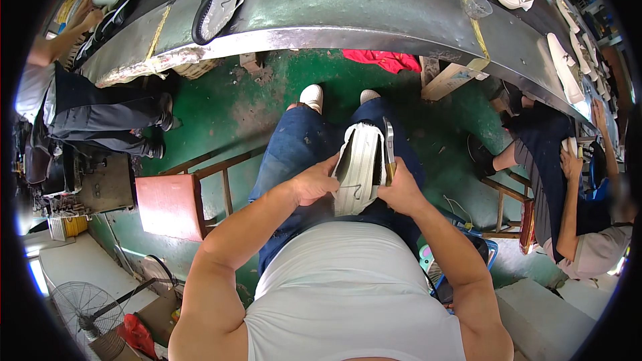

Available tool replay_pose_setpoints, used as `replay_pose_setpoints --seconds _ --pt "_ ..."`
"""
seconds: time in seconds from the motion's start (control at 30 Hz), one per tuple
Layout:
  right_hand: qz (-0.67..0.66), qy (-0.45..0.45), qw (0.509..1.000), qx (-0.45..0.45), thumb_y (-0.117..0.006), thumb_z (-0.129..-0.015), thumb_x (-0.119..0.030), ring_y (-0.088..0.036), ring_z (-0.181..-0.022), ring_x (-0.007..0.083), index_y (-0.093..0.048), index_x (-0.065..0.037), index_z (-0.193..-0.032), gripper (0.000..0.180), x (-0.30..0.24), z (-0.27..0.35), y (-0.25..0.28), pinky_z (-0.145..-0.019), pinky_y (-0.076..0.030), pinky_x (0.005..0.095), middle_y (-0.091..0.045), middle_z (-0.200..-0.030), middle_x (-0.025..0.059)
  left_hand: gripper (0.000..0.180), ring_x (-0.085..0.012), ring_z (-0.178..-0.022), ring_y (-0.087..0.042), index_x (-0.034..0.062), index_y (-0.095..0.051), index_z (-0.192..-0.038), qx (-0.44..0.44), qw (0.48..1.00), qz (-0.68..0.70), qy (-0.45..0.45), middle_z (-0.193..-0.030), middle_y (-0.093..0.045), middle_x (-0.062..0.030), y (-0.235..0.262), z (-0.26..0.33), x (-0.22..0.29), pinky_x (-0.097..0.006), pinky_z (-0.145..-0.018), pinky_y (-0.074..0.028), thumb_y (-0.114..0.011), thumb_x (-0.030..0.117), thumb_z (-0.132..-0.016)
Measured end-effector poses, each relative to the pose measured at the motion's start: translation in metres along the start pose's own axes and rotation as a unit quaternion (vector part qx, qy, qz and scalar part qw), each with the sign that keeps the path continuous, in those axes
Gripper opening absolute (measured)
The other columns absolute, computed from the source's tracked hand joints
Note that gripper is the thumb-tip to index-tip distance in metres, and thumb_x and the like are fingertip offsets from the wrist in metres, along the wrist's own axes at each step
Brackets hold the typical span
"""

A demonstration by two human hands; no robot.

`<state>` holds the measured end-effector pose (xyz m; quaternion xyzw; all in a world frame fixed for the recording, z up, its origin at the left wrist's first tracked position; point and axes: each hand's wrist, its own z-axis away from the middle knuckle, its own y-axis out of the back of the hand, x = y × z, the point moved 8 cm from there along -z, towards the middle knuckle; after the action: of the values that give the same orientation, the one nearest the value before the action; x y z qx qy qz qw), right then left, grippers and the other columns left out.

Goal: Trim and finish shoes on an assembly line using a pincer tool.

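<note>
A white shoe upper (361, 160) with stitched lines stands over my lap, its dark opening facing right. On its left side, my left hand (317, 180) is closed, with the fingers gripping the edge. Along the shoe's right edge lies a slim shiny metal hand tool (388, 139) with a yellowish lower part; its exact kind is unclear. My right hand (402, 189) is closed around the lower end of this tool, close against the shoe. A dark loop of cord or thread shows on the white upper near my hands.
Ahead runs a metal-edged bench (348, 7) bearing a grey shoe (224, 3), a clear cup (477, 5) and several white shoes. A red-brown stool (170, 206) stands left. Co-workers are at left and right. A fan (87, 321) stands lower left; red cloth (382, 60) lies under the bench.
</note>
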<state>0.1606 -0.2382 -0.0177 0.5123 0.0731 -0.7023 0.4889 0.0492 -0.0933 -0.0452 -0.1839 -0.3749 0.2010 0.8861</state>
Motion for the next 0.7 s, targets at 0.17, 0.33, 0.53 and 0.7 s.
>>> replay_pose_setpoints --seconds 0.17,0.33,0.53,0.7 --pt "0.03 -0.005 0.994 -0.106 -0.067 -0.086 -0.019 -0.068 -0.096 0.0381 -0.053 0.002 -0.117 0.04 0.0 0.024 0.035 -0.086 -0.051 0.043 -0.067 -0.1 0.0221 0.101 -0.0316 -0.14 -0.041 0.0002 -0.008 -0.158 0.078 0.937 -0.315 -0.127 -0.151 -0.04 -0.0247 0.006 0.011 -0.014 -0.034 -0.115 -0.032 -0.07 0.011 -0.079" --pt "0.261 0.188 0.93 -0.181 -0.059 -0.093 -0.018 -0.067 -0.09 0.0391 -0.057 0.002 -0.11 0.027 -0.039 0.053 0.027 -0.079 -0.053 0.0466 -0.07 -0.094 0.0191 0.106 -0.0332 -0.144 -0.035 -0.0048 -0.006 -0.156 0.112 0.923 -0.36 -0.082 -0.153 -0.034 -0.0282 -0.008 0.017 -0.009 -0.034 -0.118 -0.028 -0.075 0.016 -0.079" --pt "0.505 0.153 0.821 -0.217 -0.058 -0.092 -0.014 -0.068 -0.087 0.0369 -0.061 0.003 -0.102 0.02 -0.072 0.035 0.012 -0.077 -0.054 0.0465 -0.069 -0.091 0.0198 0.094 -0.03 -0.144 -0.033 -0.004 -0.005 -0.157 0.078 0.935 -0.305 -0.163 -0.157 -0.03 -0.0234 -0.006 0.005 -0.025 -0.034 -0.119 -0.025 -0.064 0.015 -0.087" --pt "0.438 0.211 0.844 -0.228 -0.062 -0.09 -0.018 -0.068 -0.078 0.0371 -0.062 0.002 -0.096 0.021 -0.056 0.026 -0.01 -0.07 -0.054 0.0465 -0.068 -0.085 0.0187 0.06 -0.0232 -0.146 -0.03 -0.0018 -0.021 -0.156 0.131 0.973 0.152 -0.115 -0.159 -0.031 -0.0185 -0.002 -0.004 -0.031 -0.031 -0.119 -0.023 -0.031 0.032 -0.107"
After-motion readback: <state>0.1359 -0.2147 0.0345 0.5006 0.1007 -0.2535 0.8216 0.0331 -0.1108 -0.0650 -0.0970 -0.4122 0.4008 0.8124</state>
